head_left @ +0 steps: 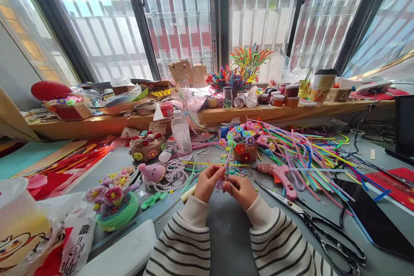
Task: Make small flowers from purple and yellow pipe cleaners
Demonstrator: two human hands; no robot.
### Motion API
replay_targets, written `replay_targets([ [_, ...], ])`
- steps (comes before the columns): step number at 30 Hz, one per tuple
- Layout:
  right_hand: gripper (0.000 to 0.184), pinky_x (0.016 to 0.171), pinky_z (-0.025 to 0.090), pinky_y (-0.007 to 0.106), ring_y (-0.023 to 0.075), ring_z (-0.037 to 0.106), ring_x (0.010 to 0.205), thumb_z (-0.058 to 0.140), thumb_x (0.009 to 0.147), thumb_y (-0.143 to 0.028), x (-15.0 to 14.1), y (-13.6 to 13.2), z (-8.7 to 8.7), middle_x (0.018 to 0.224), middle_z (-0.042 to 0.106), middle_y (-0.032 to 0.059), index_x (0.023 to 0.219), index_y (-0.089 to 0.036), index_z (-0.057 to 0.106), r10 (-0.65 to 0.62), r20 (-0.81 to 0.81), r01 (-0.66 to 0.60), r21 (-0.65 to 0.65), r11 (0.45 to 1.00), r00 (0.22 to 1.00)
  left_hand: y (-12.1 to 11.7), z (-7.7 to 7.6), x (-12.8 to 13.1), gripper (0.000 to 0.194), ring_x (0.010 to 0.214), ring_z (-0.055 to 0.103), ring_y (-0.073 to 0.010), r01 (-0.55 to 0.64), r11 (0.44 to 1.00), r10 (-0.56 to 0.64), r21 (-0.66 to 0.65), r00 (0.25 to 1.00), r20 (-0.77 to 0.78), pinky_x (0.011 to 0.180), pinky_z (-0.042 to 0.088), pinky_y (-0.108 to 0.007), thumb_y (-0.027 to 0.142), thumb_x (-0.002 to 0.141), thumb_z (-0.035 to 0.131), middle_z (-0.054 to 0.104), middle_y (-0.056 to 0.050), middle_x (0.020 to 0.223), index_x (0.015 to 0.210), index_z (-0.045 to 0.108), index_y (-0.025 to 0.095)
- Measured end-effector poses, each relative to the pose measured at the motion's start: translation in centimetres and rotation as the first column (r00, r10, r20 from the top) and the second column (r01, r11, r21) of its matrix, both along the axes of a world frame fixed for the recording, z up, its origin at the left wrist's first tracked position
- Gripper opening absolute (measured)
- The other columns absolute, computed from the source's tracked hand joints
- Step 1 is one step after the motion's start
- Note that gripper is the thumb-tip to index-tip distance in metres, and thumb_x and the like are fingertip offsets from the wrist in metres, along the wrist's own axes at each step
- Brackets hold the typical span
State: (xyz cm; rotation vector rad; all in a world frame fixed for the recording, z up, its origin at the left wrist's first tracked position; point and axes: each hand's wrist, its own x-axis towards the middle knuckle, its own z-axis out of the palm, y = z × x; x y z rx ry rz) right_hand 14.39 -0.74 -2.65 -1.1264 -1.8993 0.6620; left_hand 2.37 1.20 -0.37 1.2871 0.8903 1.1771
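My left hand (209, 182) is closed, pinching a light purple pipe cleaner (227, 159) that stands up above the fingertips. My right hand (242, 190) is closed on small scissors (228, 175), whose thin metal blades point up beside the pipe cleaner. Both hands meet low over the grey table, and the fingers partly hide what they hold. Purple and teal fuzzy clippings lie around the fingertips. Just beyond the hands stands a basket of fuzzy flowers (243, 153). A pink glue gun (278, 176) lies to the right of my right hand.
Large black-handled scissors (318, 224) and a dark phone (381, 220) lie at right, below a heap of pipe cleaners (307, 155). At left are a bottle (181, 136), pearl strings (177, 174), a green flower pot (118, 213) and a white case (126, 248). A crowded ledge (106, 124) runs behind.
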Motion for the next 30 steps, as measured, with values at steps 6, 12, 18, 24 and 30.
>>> replay_targets([
  [6,0.052,0.045,0.030,0.020,0.0094,0.043,0.045,0.033,0.070,-0.056,-0.01,-0.21,0.30,0.044,0.048,-0.0005,0.043,-0.016,0.051,-0.094,-0.010,0.094,0.027,0.995,0.996,-0.07,0.01,0.05,0.021,0.046,0.042,-0.0071,0.010,1.000,-0.010,0.021,1.000,-0.016,0.045,0.032,-0.019,0.035,0.060,0.056,0.047,0.004,0.048,0.060,0.049,0.015],
  [12,0.047,0.047,0.031,0.019,0.0088,0.042,0.044,0.041,0.068,-0.053,-0.02,-0.45,0.56,0.041,0.047,-0.0015,0.038,-0.017,0.046,-0.132,-0.046,0.133,0.030,0.991,0.990,-0.07,-0.02,0.13,0.021,0.048,0.040,-0.0064,-0.042,0.999,0.041,0.030,0.999,0.023,0.047,0.031,-0.018,0.034,0.060,0.056,0.046,0.005,0.049,0.061,0.049,0.014],
  [18,0.053,0.044,0.029,0.019,0.0084,0.039,0.042,0.032,0.068,-0.059,-0.14,-0.59,0.51,0.041,0.043,-0.0018,0.040,-0.016,0.047,-0.085,-0.052,0.085,0.008,0.996,0.995,-0.42,0.41,0.31,0.024,0.046,0.038,-0.0061,-0.040,0.999,0.040,0.022,0.999,0.028,0.046,0.029,-0.019,0.037,0.060,0.055,0.044,0.005,0.049,0.060,0.047,0.015],
  [24,0.060,0.042,0.028,0.019,0.0085,0.038,0.043,0.022,0.065,-0.066,-0.23,-0.46,0.28,0.044,0.042,-0.0020,0.052,-0.015,0.050,-0.034,-0.065,0.033,-0.022,0.999,0.997,-0.37,0.28,0.27,0.022,0.046,0.037,-0.0057,0.039,0.999,-0.040,0.032,0.999,0.012,0.045,0.027,-0.018,0.035,0.062,0.054,0.042,0.005,0.050,0.060,0.046,0.015],
  [30,0.053,0.043,0.027,0.020,0.0089,0.038,0.044,0.028,0.069,-0.060,-0.09,-0.36,0.39,0.044,0.041,-0.0017,0.046,-0.016,0.047,-0.091,-0.059,0.093,0.026,0.995,0.994,-0.36,0.13,0.34,0.020,0.045,0.035,-0.0052,0.112,0.993,-0.113,0.033,0.993,0.038,0.045,0.027,-0.018,0.033,0.063,0.054,0.040,0.006,0.049,0.060,0.046,0.015],
])
